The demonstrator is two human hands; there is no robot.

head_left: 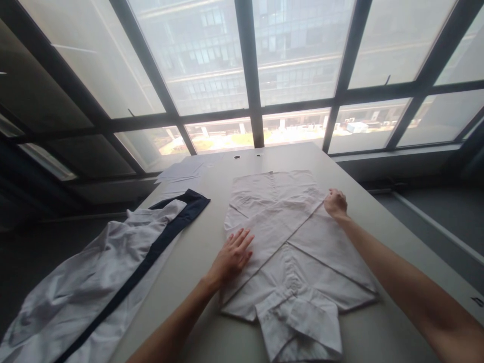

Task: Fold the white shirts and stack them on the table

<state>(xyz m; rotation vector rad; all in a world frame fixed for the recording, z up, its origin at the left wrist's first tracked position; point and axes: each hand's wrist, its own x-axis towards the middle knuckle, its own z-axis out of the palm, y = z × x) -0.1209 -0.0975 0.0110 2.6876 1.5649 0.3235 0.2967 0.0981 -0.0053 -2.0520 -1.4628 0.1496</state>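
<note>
A white shirt (280, 222) lies on the table in front of me, its sleeves folded across the body and its collar (302, 322) toward me. My left hand (232, 254) rests flat on the shirt's left side, fingers stretched out. At the right edge of the shirt, my right hand (336, 202) is closed, pinching the end of a folded sleeve. The fabric between its fingertips is mostly hidden by the hand.
The white table (298, 154) reaches toward large dark-framed windows (212, 55). To the left, a heap of white cloth (86, 267) with a dark navy strip (151, 257) hangs over the table edge. Pale sheets (181, 171) lie at the far left corner.
</note>
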